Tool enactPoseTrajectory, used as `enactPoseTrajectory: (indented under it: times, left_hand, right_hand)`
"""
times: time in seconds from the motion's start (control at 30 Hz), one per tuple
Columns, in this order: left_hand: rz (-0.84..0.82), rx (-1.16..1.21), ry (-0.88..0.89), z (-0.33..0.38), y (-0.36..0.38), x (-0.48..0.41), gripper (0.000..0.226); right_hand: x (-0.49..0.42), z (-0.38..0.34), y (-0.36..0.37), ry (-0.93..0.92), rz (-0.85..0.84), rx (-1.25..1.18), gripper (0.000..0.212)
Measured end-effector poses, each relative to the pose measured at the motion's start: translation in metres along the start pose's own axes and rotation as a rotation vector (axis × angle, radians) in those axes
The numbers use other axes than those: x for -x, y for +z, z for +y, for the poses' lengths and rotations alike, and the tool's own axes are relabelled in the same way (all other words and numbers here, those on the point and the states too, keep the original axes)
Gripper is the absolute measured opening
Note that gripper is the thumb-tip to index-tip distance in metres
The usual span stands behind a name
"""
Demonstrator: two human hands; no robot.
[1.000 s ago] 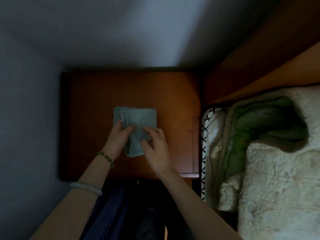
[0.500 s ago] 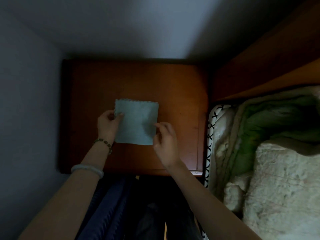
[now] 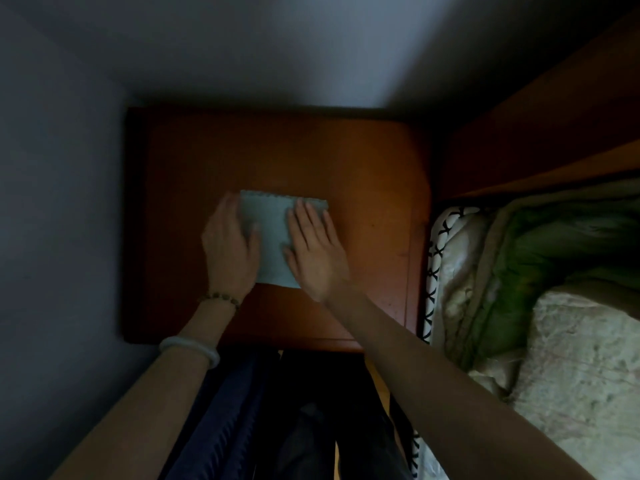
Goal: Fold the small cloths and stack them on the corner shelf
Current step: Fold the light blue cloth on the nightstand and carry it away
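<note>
Beside shelf (image 3: pixel 363 174), rumpled bedding (image 3: pixel 519 271)

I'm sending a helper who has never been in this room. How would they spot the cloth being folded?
Find the brown wooden shelf set in the corner between the grey walls, left of the bed. On its top lies the small pale blue-green cloth, flat under the left hand and right hand. It is the only light thing there, with a scalloped far edge.

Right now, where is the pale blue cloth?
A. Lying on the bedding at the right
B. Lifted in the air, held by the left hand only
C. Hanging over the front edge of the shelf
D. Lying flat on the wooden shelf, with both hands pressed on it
D: the pale blue cloth lies flat on the wooden shelf, with the left hand and the right hand spread open on it.
</note>
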State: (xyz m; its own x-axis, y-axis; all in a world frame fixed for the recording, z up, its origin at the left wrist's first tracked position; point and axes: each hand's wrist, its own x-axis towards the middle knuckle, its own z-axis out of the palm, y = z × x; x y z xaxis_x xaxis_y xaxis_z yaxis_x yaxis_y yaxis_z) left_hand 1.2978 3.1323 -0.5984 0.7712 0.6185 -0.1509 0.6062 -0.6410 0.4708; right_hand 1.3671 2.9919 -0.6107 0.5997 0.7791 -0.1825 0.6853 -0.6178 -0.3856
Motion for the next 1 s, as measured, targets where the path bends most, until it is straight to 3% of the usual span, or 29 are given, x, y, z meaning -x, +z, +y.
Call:
enactPoseTrajectory:
  times: [0.07, 0.13, 0.37, 0.5, 0.73, 0.8, 0.87, 0.93, 1.0]
  left_hand:
    - [-0.145, -0.244, 0.297, -0.007, 0.009, 0.004, 0.051]
    - [-0.245, -0.374, 0.385, -0.017, 0.017, 0.004, 0.056]
    - [-0.325, -0.441, 0.36, -0.028, 0.024, 0.0, 0.062]
    - [-0.283, -0.466, 0.388, -0.027, 0.015, 0.001, 0.064]
    - [-0.347, -0.437, 0.319, -0.031, 0.014, -0.003, 0.066]
    - [-0.261, -0.252, 0.232, -0.02, 0.008, -0.001, 0.067]
    - [-0.146, 0.015, 0.002, -0.006, 0.002, 0.002, 0.07]
    - [-0.087, 0.242, -0.311, -0.002, 0.003, -0.003, 0.071]
    - [-0.059, 0.343, -0.507, -0.001, 0.004, -0.008, 0.072]
  right_hand:
    - [0.002, 0.008, 0.012, -0.001, -0.04, 0.023, 0.061]
    - [0.004, 0.015, 0.021, -0.005, -0.033, 0.015, 0.062]
    - [0.003, 0.016, 0.025, 0.009, -0.034, 0.025, 0.061]
    - [0.001, 0.012, 0.014, 0.048, -0.046, 0.062, 0.062]
    - [0.0, 0.019, 0.012, 0.088, -0.163, 0.053, 0.062]
    - [0.002, 0.009, 0.001, 0.12, -0.096, -0.11, 0.06]
    - [0.005, -0.001, -0.011, 0.28, 0.09, -0.37, 0.056]
    - [0.004, -0.008, -0.016, 0.605, 0.211, -0.716, 0.054]
    - [0.0, -0.013, -0.018, 0.938, 0.213, -1.058, 0.055]
